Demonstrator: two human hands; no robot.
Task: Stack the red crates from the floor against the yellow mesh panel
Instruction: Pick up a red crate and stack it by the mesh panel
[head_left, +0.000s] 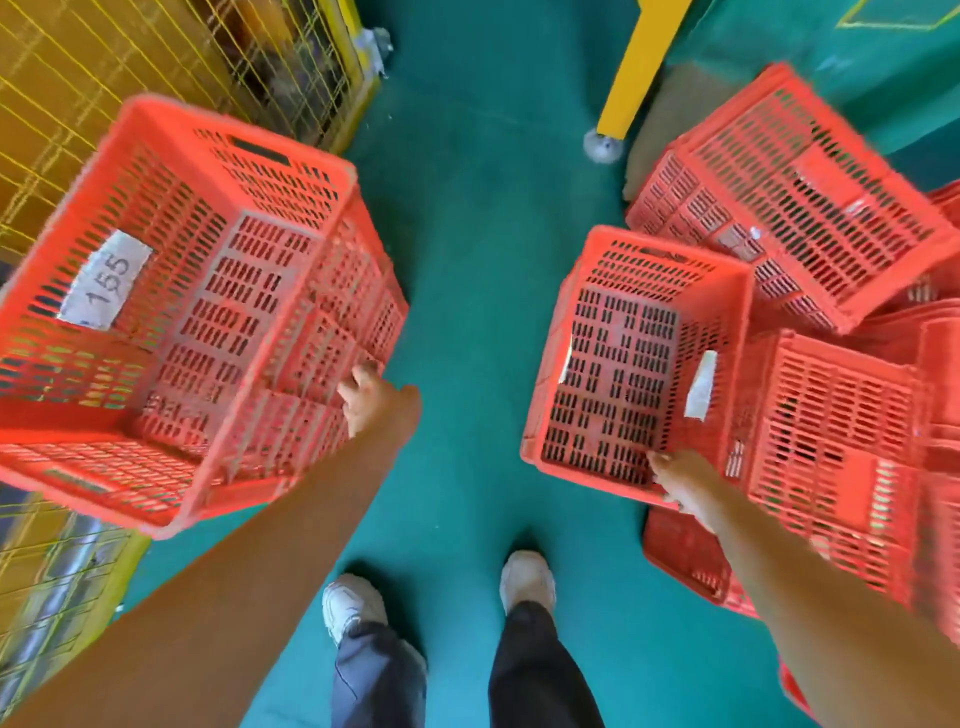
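So the person had a stack of red crates right against the yellow mesh panel, and its top crate, the one with the "155" label, sat open side up. The left hand was on the side of the stack away from the panel, fingers bent onto the slotted wall. With the blur there was no telling if that was a real grip or just a steadying touch. The right hand was well away from the panel, across the green floor, with its fingers hooked over the near rim of the next crate. That crate sat in among the messy pile. Best bet for this step was probably to lift it clear first, since its far side touched a neighbour and could drag it, then square its corners over the top crate. Held by one rim it would likely tip, so a second hand would help. The lane of floor between panel and pile was open apart from the person's own shoes. The yellow post stood farther from the panel.
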